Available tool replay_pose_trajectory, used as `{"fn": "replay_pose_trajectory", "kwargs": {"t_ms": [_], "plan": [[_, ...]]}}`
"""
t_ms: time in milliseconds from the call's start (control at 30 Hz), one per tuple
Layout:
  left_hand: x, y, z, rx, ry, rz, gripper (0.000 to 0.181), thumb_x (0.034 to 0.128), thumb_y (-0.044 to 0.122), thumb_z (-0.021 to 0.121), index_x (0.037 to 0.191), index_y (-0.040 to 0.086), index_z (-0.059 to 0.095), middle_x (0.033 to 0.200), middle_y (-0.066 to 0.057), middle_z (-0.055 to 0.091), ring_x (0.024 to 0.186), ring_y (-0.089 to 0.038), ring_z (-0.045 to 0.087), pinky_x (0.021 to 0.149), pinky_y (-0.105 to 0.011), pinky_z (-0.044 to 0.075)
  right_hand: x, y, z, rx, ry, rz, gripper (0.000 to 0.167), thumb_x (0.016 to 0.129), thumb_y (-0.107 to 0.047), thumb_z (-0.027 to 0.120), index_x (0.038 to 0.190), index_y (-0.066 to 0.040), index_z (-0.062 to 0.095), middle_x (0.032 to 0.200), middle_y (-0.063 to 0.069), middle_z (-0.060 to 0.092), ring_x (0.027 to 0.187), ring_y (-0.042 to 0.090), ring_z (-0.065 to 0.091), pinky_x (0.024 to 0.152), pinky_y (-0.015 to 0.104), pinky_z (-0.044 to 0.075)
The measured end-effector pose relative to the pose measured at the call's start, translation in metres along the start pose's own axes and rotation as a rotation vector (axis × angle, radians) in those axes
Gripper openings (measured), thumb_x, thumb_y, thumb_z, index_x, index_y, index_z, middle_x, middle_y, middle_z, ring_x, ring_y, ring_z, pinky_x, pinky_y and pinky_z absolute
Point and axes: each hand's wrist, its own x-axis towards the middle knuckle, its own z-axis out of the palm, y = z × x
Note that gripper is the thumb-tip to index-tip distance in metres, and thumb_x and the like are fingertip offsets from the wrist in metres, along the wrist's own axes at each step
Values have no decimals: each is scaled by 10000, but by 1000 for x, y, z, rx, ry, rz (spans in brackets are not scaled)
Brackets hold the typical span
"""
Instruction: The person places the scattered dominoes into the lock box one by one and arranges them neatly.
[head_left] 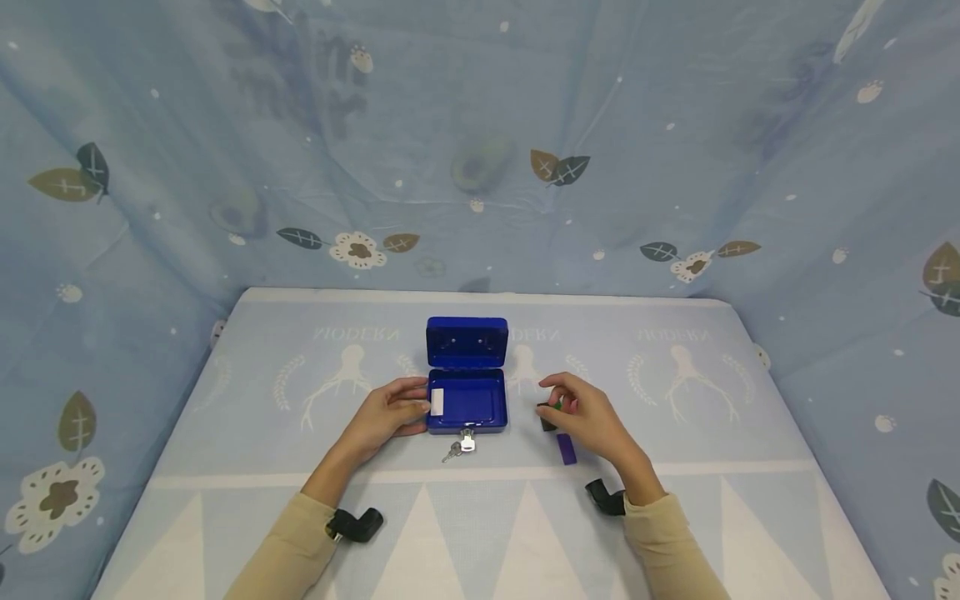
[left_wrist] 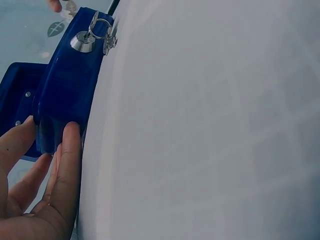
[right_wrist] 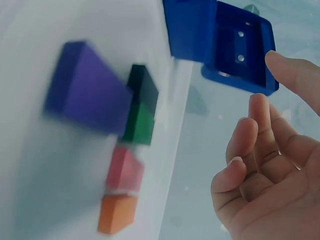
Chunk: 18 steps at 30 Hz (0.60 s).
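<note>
A blue metal cash box (head_left: 467, 400) stands on the table with its lid (head_left: 467, 342) raised. At its front is a silver lock (left_wrist: 84, 42) with keys (head_left: 452, 452) hanging on a ring. My left hand (head_left: 386, 412) touches the box's left side, its fingers fairly straight and the thumb at the rim. To the right of the box, my right hand (head_left: 588, 417) hovers over small blocks, fingers loosely bent, nothing between them. Beside that hand lie a purple block (right_wrist: 90, 92) and a dark block (right_wrist: 142, 90), with green (right_wrist: 139, 124), pink (right_wrist: 124, 170) and orange (right_wrist: 118, 213) ones in a row.
A white label (head_left: 437, 402) lies inside the box at the left. The patterned tablecloth (head_left: 480, 517) covers the table, and blue printed fabric (head_left: 480, 125) hangs behind and at both sides. Each wrist carries a black camera mount (head_left: 358, 525).
</note>
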Motion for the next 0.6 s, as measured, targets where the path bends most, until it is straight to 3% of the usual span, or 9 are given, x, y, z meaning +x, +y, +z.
{"fn": "replay_pose_trajectory", "kwargs": {"t_ms": [433, 600], "plan": [[0, 1, 0, 2, 12, -11, 555, 944, 21, 682, 1451, -18, 460, 1359, -265, 500, 1120, -257, 621, 861, -410, 597, -19, 23, -23, 1, 55, 20, 376, 884, -158, 792, 1217, -59, 649, 835, -28, 604, 737, 168, 544, 618, 252, 467], [-1, 1, 0, 0, 10, -13, 564, 945, 22, 682, 1459, -15, 453, 1364, -269, 493, 1132, -272, 616, 864, -409, 596, -24, 32, -33, -34, 61, 66, 389, 878, -143, 794, 1230, -66, 649, 884, -9, 614, 782, 166, 545, 614, 249, 458]]}}
